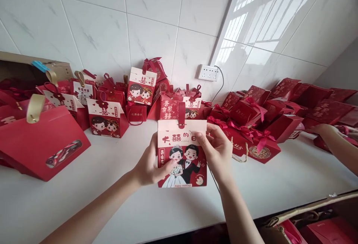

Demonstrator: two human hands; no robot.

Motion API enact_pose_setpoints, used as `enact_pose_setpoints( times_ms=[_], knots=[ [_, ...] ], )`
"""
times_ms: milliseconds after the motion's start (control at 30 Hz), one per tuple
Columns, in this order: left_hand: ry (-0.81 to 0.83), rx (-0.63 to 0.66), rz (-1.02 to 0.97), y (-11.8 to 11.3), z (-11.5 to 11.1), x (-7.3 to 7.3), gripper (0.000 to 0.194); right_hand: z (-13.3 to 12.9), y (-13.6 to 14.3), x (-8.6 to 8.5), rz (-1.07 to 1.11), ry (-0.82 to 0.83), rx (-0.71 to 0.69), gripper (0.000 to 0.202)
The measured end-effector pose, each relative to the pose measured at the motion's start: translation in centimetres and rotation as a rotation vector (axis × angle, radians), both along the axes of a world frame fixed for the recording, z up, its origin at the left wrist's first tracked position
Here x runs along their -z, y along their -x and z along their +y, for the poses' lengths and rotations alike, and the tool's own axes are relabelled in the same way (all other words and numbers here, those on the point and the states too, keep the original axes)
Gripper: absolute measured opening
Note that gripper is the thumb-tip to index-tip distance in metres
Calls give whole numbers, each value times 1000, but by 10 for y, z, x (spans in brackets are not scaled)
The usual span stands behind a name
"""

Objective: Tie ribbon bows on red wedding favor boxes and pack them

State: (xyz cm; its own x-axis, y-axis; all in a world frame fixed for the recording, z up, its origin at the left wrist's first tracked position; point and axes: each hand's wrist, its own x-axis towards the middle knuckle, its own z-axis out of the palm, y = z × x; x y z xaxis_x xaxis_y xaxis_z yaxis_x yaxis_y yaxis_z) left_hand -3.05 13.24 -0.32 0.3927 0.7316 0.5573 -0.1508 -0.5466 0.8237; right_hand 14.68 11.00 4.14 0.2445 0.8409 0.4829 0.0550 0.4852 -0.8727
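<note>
Between grasping left fingers (pixel 169 167) and right fingers (pixel 202 141) is a wedding box (pixel 186 162), perhaps touching the counter (pixel 117 154).

Paper gift box (pixel 183 156) (satiny ribbon loop (pixel 181 114)), glossy wall tiles (pixel 268 20), smooth tabletop (pixel 279 184)

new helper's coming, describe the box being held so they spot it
Below the white tiled wall lies a white tabletop. Over its middle is held a red-and-cream cardboard box with a red strap on top. Unlike neighbours in view, its front shows a bride in white beside a groom in black.
</note>
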Motion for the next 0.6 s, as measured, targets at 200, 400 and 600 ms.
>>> enact_pose_setpoints(
  times_ms=[200, 400, 600],
  knots=[
    [-160, -19, -75, -5, -13, -11, 32, -30, -3, -1, 39, 25, 55, 18],
    [-161, 17, -102, -8, -22, -11, 26, -47, -5, 1, 31, 36, 77, 16],
    [-184, 21, -91, -8, -23, -13, 26, -49, -7, 3, 24, 59, 43, 18]
  ],
)
